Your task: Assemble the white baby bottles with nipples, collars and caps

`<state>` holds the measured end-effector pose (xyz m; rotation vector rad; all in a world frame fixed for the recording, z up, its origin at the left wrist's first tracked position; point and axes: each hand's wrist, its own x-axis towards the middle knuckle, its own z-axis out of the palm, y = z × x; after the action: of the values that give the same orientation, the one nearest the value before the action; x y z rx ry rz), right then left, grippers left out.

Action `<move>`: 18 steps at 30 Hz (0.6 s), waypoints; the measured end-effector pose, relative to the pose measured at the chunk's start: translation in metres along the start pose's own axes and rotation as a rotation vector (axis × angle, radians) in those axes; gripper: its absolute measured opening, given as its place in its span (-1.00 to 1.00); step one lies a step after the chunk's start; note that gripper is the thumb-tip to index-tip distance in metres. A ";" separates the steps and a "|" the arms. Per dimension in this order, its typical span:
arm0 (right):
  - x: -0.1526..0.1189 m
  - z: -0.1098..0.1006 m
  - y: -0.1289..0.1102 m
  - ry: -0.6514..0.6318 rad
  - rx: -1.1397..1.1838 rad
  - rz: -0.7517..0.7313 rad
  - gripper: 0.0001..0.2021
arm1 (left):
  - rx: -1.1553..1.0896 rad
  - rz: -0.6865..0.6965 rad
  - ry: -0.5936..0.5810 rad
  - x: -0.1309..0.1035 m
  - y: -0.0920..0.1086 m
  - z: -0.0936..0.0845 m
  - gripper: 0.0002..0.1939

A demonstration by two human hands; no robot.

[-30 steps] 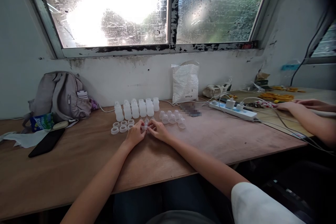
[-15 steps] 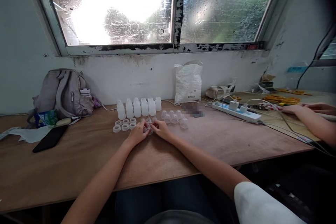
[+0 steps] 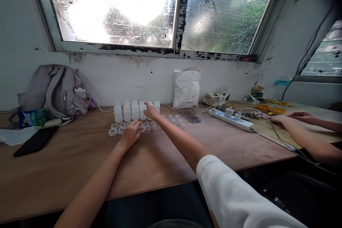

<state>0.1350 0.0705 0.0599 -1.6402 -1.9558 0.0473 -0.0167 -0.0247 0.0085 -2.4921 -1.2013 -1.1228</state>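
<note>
on the desk [image 3: 66,171], under the window [image 3: 149,7], the right hand [image 3: 150,111] is stretched out to the row of white bottles [image 3: 130,111], its fingers [image 3: 146,106] curled against one bottle near the right end of the row; whether they truly grip it cannot be told from here. the left hand [image 3: 131,133] rests lower on the desk, fingers bent over a small clear piece [image 3: 140,127], pinching or just covering it, hard to say. left of that hand lie a few white rings [image 3: 115,130] in a short line, just in front of the bottles. right of the hands, small clear cups [image 3: 175,119] stand in a cluster, partly hidden by the right forearm. further back a white bag [image 3: 187,87] leans on the wall. a grey backpack [image 3: 50,91] sits at the far left against the wall, with a blue packet [image 3: 30,117] and a black phone [image 3: 34,141] in front of it. over on the right, a white power strip [image 3: 231,118] with cables trails across the desk, and another person's hands [image 3: 291,117] lie beside it near some yellow parts [image 3: 271,109].
</note>
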 end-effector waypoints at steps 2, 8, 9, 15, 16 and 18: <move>-0.001 0.005 -0.003 -0.023 -0.019 0.012 -0.55 | 0.021 0.006 0.045 0.001 -0.006 -0.001 -0.83; -0.016 0.004 -0.005 0.003 -0.053 -0.040 -0.76 | 0.038 -0.013 0.101 0.001 -0.012 -0.003 -0.82; -0.018 0.001 -0.006 0.011 -0.055 -0.058 -0.79 | 0.034 -0.020 0.120 0.001 -0.013 -0.004 -0.81; -0.043 -0.032 -0.002 0.135 -0.029 -0.170 -0.82 | -0.200 -0.197 0.319 0.003 -0.011 -0.006 -0.73; -0.050 -0.037 -0.001 0.177 0.014 -0.209 -0.82 | -0.270 -0.259 0.349 0.003 -0.009 -0.006 -0.72; -0.064 -0.044 0.001 0.253 0.151 -0.277 -0.84 | -0.430 -0.377 0.401 0.005 -0.005 -0.005 -0.71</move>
<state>0.1609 -0.0024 0.0700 -1.2053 -1.9127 -0.1121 -0.0217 -0.0203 0.0148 -2.1732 -1.4580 -2.0544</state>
